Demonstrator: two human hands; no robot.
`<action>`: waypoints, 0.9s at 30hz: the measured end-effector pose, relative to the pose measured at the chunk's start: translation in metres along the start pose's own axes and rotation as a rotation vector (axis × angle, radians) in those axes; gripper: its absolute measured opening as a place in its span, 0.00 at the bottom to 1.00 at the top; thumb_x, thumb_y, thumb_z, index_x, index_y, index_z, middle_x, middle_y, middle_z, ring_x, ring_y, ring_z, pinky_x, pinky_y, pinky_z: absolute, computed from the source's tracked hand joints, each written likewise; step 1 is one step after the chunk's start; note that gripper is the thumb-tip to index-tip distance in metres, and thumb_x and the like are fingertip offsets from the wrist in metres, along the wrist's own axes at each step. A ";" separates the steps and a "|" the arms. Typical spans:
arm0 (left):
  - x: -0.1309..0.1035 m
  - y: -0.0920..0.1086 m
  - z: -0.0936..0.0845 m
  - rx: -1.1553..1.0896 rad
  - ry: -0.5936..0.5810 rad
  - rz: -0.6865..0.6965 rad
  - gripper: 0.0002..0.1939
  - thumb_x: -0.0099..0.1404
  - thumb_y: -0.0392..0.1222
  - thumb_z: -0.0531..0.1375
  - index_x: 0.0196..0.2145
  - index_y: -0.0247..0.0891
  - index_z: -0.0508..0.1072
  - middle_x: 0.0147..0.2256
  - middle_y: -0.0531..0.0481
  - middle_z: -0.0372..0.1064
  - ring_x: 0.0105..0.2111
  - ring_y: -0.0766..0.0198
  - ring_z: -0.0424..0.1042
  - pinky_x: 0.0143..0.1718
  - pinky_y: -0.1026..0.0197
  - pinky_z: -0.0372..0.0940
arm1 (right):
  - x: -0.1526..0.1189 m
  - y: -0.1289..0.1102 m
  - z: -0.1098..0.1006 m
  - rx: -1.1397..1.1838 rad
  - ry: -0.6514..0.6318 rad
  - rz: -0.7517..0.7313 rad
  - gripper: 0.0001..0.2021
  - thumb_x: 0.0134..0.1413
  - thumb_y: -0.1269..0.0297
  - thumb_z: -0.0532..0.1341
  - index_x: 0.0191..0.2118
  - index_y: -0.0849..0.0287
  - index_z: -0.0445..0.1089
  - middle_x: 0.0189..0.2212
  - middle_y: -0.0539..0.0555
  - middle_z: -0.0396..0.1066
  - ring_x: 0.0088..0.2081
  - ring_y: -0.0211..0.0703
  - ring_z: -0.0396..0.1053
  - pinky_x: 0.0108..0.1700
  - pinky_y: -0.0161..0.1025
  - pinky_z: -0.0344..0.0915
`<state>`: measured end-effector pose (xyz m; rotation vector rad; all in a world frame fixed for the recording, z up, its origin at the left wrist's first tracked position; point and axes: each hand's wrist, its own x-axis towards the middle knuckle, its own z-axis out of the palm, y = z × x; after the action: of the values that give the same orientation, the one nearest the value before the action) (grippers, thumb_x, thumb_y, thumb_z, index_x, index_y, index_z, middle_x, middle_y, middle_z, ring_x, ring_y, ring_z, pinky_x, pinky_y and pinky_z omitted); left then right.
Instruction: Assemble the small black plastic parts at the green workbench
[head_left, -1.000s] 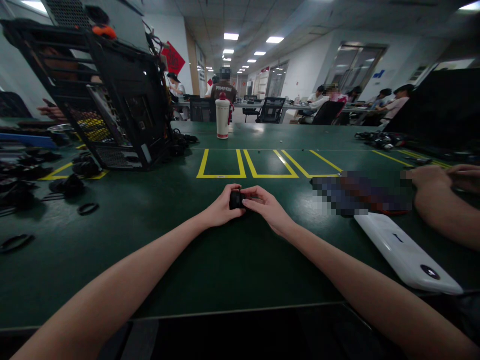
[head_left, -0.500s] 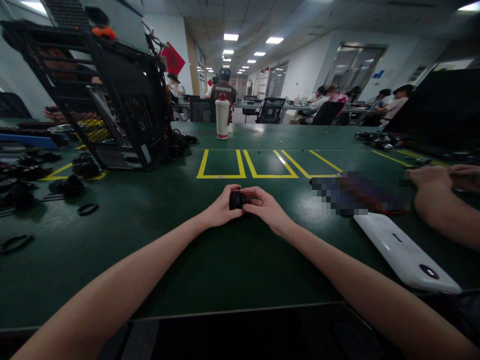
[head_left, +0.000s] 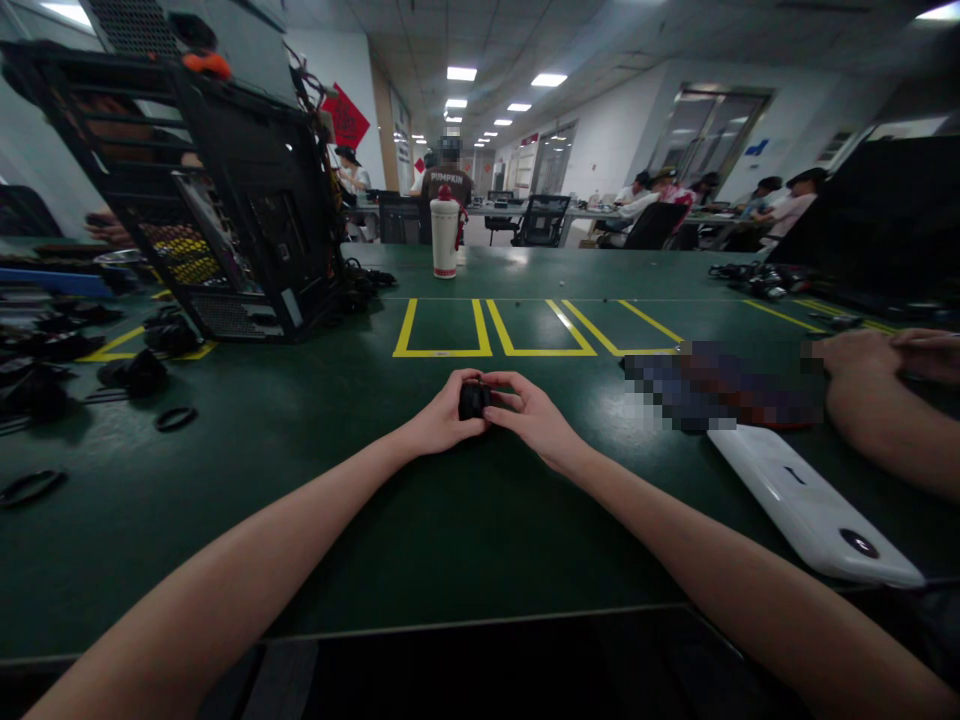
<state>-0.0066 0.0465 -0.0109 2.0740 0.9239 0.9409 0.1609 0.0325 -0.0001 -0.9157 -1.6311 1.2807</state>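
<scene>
A small black rounded piece (head_left: 472, 401), short and roughly cylindrical, sits between my two hands just above the green table. My left hand (head_left: 444, 415) grips it from the left, with the thumb below and the fingers over the far side. From the right, the thumb and fingertips of my right hand (head_left: 529, 410) close on its right edge. Its exact kind does not show, as my fingers cover part of it. Two thin black rings lie to the left, one ring (head_left: 176, 418) nearer my left forearm and another ring (head_left: 31, 488) at the table's side.
An open black computer case (head_left: 262, 220) stands at the left, with black cables and parts (head_left: 133, 372) around it. Ahead are yellow tape outlines (head_left: 442, 353) and a white tumbler (head_left: 445, 240). At the right are a white device (head_left: 814, 500) and a co-worker's hand (head_left: 859, 352).
The black piece has turned slightly between my fingers, and my right fingertips have shifted a little on it. My arms and the things on the table stay in place.
</scene>
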 end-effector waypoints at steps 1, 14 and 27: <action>0.000 0.000 0.000 0.000 -0.001 -0.001 0.31 0.51 0.34 0.59 0.51 0.34 0.51 0.48 0.41 0.55 0.50 0.56 0.59 0.53 0.51 0.54 | 0.000 0.000 0.000 -0.004 -0.001 0.002 0.19 0.45 0.73 0.59 0.46 0.54 0.62 0.48 0.52 0.61 0.51 0.43 0.60 0.53 0.46 0.58; -0.001 0.001 -0.001 0.014 0.001 -0.015 0.32 0.52 0.37 0.60 0.52 0.35 0.51 0.48 0.41 0.55 0.50 0.54 0.58 0.53 0.50 0.54 | -0.002 0.000 -0.001 -0.023 0.027 -0.021 0.10 0.47 0.68 0.59 0.39 0.54 0.64 0.44 0.50 0.64 0.50 0.43 0.61 0.51 0.47 0.60; 0.000 0.000 -0.001 0.008 -0.021 -0.004 0.32 0.51 0.35 0.60 0.52 0.33 0.50 0.48 0.40 0.55 0.51 0.55 0.58 0.53 0.50 0.53 | 0.002 0.006 -0.001 -0.108 0.060 -0.020 0.10 0.41 0.73 0.58 0.33 0.57 0.60 0.40 0.50 0.63 0.44 0.43 0.63 0.46 0.46 0.61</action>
<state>-0.0070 0.0467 -0.0108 2.0843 0.9216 0.9128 0.1620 0.0358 -0.0052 -0.9911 -1.6712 1.1509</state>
